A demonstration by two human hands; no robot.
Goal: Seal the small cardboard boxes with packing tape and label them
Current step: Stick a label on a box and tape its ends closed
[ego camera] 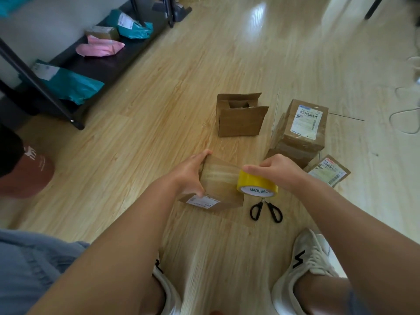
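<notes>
Box (218, 185): on floor (136, 144), just ahead of shoes (304, 264), held between both hands. Glossy tape band across top. White label (203, 201) on near face, print too small to read.
Left hand (191, 176): clamped on box's left end, fingers curled over far edge, thumb on near face beside label.
Right hand (277, 171): pinching tape (256, 185), thumb on top of roll, fingers behind. Roll yellow, touching box's right top edge. Core reads "MADE IN CH", rest cut off.
Scissors (266, 211): black handles, flat on floor just right of box, below roll.
Open box (241, 117): upright beyond, flaps up.
Sealed box (304, 128): right of open box, stacked on another, white barcode label on top, text unreadable.
Parcel (327, 173): just beyond right wrist, barcode label with red strip, unreadable.
Shelf (95, 67), far left: teal mailers (75, 85) with white labels, pink mailer (100, 47).
</notes>
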